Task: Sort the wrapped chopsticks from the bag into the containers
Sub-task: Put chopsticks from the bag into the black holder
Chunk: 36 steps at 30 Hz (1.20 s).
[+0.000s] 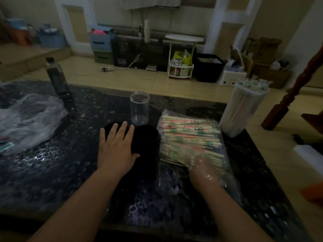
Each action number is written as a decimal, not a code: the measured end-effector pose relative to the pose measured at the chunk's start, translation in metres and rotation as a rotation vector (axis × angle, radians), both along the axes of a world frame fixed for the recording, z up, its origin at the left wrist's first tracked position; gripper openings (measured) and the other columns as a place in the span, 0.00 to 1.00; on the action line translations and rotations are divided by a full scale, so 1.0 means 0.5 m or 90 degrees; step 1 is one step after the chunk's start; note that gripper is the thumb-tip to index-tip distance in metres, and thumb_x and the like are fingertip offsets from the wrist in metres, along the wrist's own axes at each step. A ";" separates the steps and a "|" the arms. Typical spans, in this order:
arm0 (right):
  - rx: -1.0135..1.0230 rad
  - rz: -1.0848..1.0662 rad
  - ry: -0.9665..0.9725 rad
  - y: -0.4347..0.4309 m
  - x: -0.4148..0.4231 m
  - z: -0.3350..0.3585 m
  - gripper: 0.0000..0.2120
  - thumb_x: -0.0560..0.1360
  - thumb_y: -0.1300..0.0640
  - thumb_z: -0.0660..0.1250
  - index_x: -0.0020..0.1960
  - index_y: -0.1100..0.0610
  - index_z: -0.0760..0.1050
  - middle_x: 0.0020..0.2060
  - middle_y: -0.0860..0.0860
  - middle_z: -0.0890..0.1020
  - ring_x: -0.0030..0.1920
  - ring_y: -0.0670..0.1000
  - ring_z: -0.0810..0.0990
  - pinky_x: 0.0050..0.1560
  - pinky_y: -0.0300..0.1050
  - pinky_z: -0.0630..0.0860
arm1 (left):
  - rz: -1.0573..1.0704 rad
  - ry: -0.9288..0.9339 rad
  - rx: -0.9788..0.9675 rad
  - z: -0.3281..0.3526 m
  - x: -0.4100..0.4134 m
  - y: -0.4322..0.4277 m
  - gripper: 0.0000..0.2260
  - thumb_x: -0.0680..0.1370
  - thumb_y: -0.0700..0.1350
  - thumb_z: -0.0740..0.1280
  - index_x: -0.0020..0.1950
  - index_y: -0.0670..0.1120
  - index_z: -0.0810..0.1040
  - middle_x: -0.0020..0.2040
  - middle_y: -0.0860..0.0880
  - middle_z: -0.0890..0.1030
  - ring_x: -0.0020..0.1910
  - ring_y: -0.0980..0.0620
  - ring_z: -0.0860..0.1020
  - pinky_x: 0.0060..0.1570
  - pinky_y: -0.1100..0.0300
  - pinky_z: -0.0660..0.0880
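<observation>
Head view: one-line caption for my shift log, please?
Left hand rests flat on the black containers while the right hand is inside the clear bag of wrapped chopsticks.

- A dark table (52,172) with a speckled, glossy top fills the near part of the room.
- A dark bottle (57,79) with a black cap stands upright near the table's far left edge.
- A crumpled sheet of clear plastic (29,119) lies just in front of that bottle.
- Over on the tiled floor, a power strip (105,68) lies with its cord trailing.
- A blue storage box (101,41) sits on top of a green one (103,57) against the wall.
- Beside them stands a low black cabinet (136,51).
- A white round stand (183,39) holds a yellow-green bag (181,58) on its shelf.
- A black bin (208,67) stands just right of the stand.
- A reddish turned wooden post (297,81) leans in at the right.
</observation>
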State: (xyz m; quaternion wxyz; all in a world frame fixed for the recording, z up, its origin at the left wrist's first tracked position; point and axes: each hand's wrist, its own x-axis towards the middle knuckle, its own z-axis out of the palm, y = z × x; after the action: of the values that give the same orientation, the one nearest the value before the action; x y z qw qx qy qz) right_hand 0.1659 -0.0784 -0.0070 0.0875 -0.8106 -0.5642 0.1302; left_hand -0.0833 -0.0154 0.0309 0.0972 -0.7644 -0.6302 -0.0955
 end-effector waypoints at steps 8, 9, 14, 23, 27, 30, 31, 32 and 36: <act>-0.033 -0.036 0.022 0.000 0.000 -0.004 0.16 0.79 0.47 0.61 0.64 0.52 0.74 0.63 0.56 0.77 0.63 0.60 0.75 0.62 0.55 0.74 | -0.021 -0.003 -0.026 -0.004 0.002 -0.001 0.43 0.76 0.57 0.65 0.80 0.50 0.40 0.81 0.52 0.44 0.79 0.49 0.42 0.75 0.44 0.39; -0.045 -0.024 0.016 0.000 0.001 -0.005 0.17 0.79 0.49 0.62 0.66 0.52 0.73 0.64 0.56 0.76 0.64 0.60 0.74 0.64 0.54 0.73 | -0.022 -0.002 -0.029 -0.004 0.002 -0.002 0.43 0.76 0.57 0.65 0.80 0.50 0.40 0.81 0.52 0.44 0.79 0.49 0.42 0.75 0.44 0.39; -0.076 0.015 -0.028 -0.001 -0.001 -0.007 0.19 0.80 0.52 0.61 0.70 0.51 0.70 0.67 0.56 0.75 0.66 0.59 0.73 0.66 0.51 0.71 | -0.026 -0.008 -0.041 0.003 0.003 -0.003 0.42 0.76 0.57 0.64 0.80 0.50 0.41 0.81 0.52 0.46 0.79 0.49 0.44 0.75 0.44 0.40; -0.133 0.078 -0.111 -0.009 -0.002 -0.008 0.26 0.81 0.59 0.53 0.78 0.49 0.57 0.77 0.55 0.62 0.77 0.60 0.57 0.75 0.53 0.56 | -0.030 -0.018 -0.052 0.003 0.000 0.002 0.41 0.75 0.55 0.65 0.80 0.51 0.42 0.81 0.53 0.47 0.79 0.50 0.45 0.76 0.44 0.41; -0.144 0.065 -0.095 -0.012 -0.008 0.018 0.25 0.82 0.58 0.50 0.79 0.52 0.54 0.76 0.56 0.63 0.74 0.59 0.63 0.73 0.52 0.61 | -0.029 -0.023 -0.052 0.002 0.001 0.003 0.42 0.74 0.55 0.65 0.80 0.52 0.43 0.81 0.53 0.47 0.79 0.50 0.45 0.75 0.44 0.41; -0.142 0.100 -0.043 -0.005 -0.018 0.045 0.24 0.83 0.53 0.51 0.79 0.52 0.55 0.71 0.58 0.71 0.67 0.59 0.73 0.65 0.52 0.70 | -0.027 -0.024 -0.053 0.001 0.002 0.003 0.42 0.74 0.55 0.66 0.80 0.52 0.43 0.81 0.53 0.47 0.79 0.50 0.46 0.75 0.44 0.41; -0.134 0.118 -0.019 -0.005 -0.022 0.054 0.22 0.83 0.49 0.54 0.76 0.50 0.59 0.68 0.57 0.74 0.64 0.59 0.75 0.62 0.52 0.73 | -0.026 -0.025 -0.055 0.001 0.002 0.004 0.42 0.74 0.55 0.66 0.80 0.52 0.43 0.80 0.53 0.47 0.79 0.50 0.46 0.75 0.44 0.41; -0.122 0.133 0.006 -0.006 -0.027 0.064 0.21 0.82 0.44 0.55 0.73 0.48 0.62 0.66 0.57 0.75 0.63 0.59 0.76 0.60 0.51 0.73 | -0.025 -0.026 -0.055 0.001 0.002 0.005 0.42 0.74 0.55 0.66 0.80 0.52 0.43 0.80 0.54 0.47 0.79 0.50 0.46 0.75 0.44 0.41; -0.169 0.191 -0.002 -0.012 -0.035 0.100 0.22 0.83 0.41 0.55 0.73 0.49 0.65 0.69 0.56 0.73 0.65 0.59 0.74 0.62 0.50 0.73 | -0.023 -0.029 -0.056 0.000 0.001 0.006 0.43 0.74 0.55 0.67 0.80 0.52 0.44 0.81 0.54 0.47 0.79 0.50 0.46 0.76 0.44 0.41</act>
State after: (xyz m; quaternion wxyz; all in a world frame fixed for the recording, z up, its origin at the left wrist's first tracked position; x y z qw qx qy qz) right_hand 0.1482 -0.0843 0.0431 -0.0418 -0.7220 -0.6568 0.2137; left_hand -0.0829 -0.0125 0.0310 0.0477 -0.7767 -0.6221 -0.0867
